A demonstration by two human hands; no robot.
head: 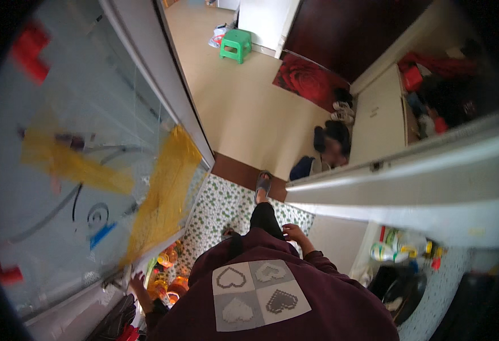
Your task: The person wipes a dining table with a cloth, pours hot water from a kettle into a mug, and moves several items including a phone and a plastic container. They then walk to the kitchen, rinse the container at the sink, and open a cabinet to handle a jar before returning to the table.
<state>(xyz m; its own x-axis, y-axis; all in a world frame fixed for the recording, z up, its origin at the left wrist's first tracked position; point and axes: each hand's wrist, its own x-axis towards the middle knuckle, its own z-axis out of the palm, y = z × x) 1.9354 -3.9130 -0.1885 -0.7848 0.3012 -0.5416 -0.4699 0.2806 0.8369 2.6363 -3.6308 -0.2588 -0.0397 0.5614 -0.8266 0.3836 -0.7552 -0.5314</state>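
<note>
My left hand (pixel 138 286) is low at the left, beside the metal handle (pixel 121 279) of a glass door (pixel 104 128) patched with yellow tape (pixel 164 192); whether it touches the handle I cannot tell. Bottles with orange and yellow contents (pixel 174 290) stand on the floor just right of that hand. My right hand (pixel 293 232) hangs by my thigh with its fingers apart and nothing seen in it. One foot in a grey slipper (pixel 264 182) is on the brown threshold (pixel 236 172).
Green-and-white patterned floor (pixel 219 204) lies under me. Beyond the threshold are a green plastic stool (pixel 236 42), a red rose mat (pixel 307 79), shoes (pixel 342 111) along a cabinet (pixel 381 111) and a white door frame (pixel 360 187). Bottles (pixel 403 247) stand at the right.
</note>
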